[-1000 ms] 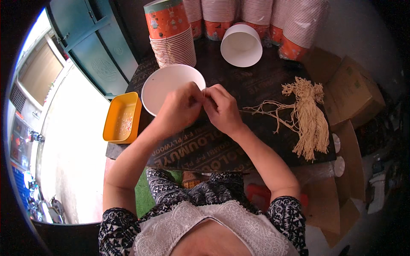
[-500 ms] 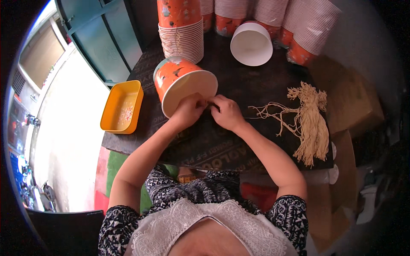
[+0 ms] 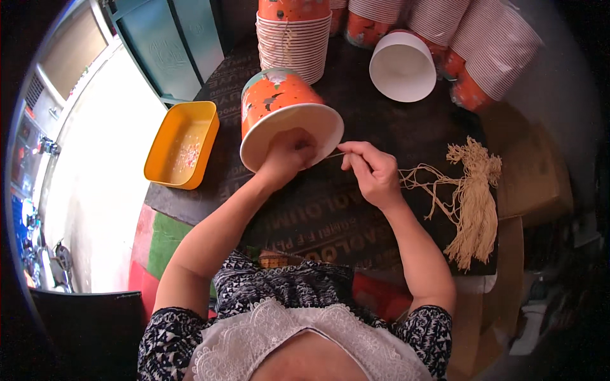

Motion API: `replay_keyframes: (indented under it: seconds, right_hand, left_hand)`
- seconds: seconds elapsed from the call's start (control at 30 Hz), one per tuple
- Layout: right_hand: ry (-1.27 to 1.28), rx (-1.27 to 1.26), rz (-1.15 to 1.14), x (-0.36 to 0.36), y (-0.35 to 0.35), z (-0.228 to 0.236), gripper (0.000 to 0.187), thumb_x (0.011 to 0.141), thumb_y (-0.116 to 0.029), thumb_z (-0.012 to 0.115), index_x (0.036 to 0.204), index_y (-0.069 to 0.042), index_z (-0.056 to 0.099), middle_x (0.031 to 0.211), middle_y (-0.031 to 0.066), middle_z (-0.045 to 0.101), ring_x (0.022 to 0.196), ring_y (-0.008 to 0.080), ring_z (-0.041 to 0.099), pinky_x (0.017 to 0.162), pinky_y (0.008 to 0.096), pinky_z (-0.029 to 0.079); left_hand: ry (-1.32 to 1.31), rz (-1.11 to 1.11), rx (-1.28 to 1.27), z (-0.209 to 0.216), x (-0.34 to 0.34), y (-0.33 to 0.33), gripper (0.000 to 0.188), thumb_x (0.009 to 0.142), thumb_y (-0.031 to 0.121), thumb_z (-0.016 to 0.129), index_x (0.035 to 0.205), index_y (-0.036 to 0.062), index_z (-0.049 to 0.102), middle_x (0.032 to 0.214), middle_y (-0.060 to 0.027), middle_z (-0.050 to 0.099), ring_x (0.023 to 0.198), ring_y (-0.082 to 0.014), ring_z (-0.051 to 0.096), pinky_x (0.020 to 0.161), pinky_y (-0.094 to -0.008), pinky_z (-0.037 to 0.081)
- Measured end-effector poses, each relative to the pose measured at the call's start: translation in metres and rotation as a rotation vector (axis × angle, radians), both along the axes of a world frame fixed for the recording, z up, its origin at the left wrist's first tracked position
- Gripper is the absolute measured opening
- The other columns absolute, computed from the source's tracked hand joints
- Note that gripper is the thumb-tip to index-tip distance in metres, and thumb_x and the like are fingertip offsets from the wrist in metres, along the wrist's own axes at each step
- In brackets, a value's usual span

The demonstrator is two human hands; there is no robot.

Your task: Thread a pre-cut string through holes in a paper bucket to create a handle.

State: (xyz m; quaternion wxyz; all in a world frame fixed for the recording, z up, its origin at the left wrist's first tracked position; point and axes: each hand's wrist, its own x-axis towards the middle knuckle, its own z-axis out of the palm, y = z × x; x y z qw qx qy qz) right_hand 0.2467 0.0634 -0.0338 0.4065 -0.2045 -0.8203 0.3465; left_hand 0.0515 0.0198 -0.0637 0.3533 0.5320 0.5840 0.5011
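An orange patterned paper bucket (image 3: 279, 95) lies tipped on the black table, its white-rimmed mouth toward me. My left hand (image 3: 292, 152) reaches into that mouth with its fingers curled closed; what they grip, if anything, is hidden. Right of the rim, my right hand (image 3: 372, 168) pinches a thin beige string (image 3: 332, 155) between thumb and forefinger. The string runs from those fingertips to the bucket's rim. A bundle of beige strings (image 3: 475, 209) lies on the table's right side, loose strands trailing toward my right wrist.
At the table's left edge sits a yellow plastic tub (image 3: 181, 146) with small bits inside. Stacked paper buckets (image 3: 292, 47) stand behind the tipped one, with more stacks (image 3: 502, 57) at the back right. Another bucket (image 3: 403, 66) lies with its white inside showing. A cardboard box (image 3: 534, 165) is at the right.
My hands, close together before, are now apart: the right has drawn off to the right with the string. My left hand is deeper in the bucket's mouth. The whole view has shifted a little.
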Motion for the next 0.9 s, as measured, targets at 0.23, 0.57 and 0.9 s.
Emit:
replay_keyframes:
  seconds: [0.23, 0.57, 0.9]
  right_hand:
    - [0.095, 0.14, 0.027, -0.01, -0.005, -0.007, 0.016, 0.086, 0.004, 0.049, 0.096, 0.0, 0.061, 0.081, 0.0077, 0.066, 0.071, 0.0156, 0.062, 0.065, 0.0256, 0.048]
    - [-0.013, 0.523, 0.047, -0.027, -0.011, -0.001, 0.019, 0.072, 0.012, 0.049, 0.084, -0.002, 0.054, 0.076, 0.0126, 0.058, 0.071, 0.0337, 0.058, 0.061, 0.0385, 0.047]
    - [0.029, 0.452, 0.01, -0.027, -0.002, -0.002, 0.012, 0.076, 0.008, 0.049, 0.082, -0.002, 0.054, 0.076, 0.0132, 0.059, 0.073, 0.0319, 0.06, 0.063, 0.0372, 0.048]
  left_hand:
    - [0.167, 0.023, 0.107, -0.01, 0.001, 0.001, 0.01, 0.078, 0.005, 0.059, 0.085, -0.0013, 0.061, 0.077, -0.0089, 0.063, 0.07, -0.0155, 0.059, 0.062, -0.0287, 0.047]
    - [0.273, -0.113, 0.237, -0.017, 0.012, -0.001, 0.013, 0.078, 0.005, 0.06, 0.089, -0.0017, 0.062, 0.086, -0.0142, 0.066, 0.083, -0.022, 0.063, 0.072, -0.0323, 0.048]
    - [0.176, -0.245, 0.269, 0.002, 0.021, -0.01, 0.021, 0.078, 0.001, 0.058, 0.099, -0.002, 0.06, 0.097, -0.0139, 0.065, 0.096, -0.0225, 0.061, 0.083, -0.0328, 0.046]
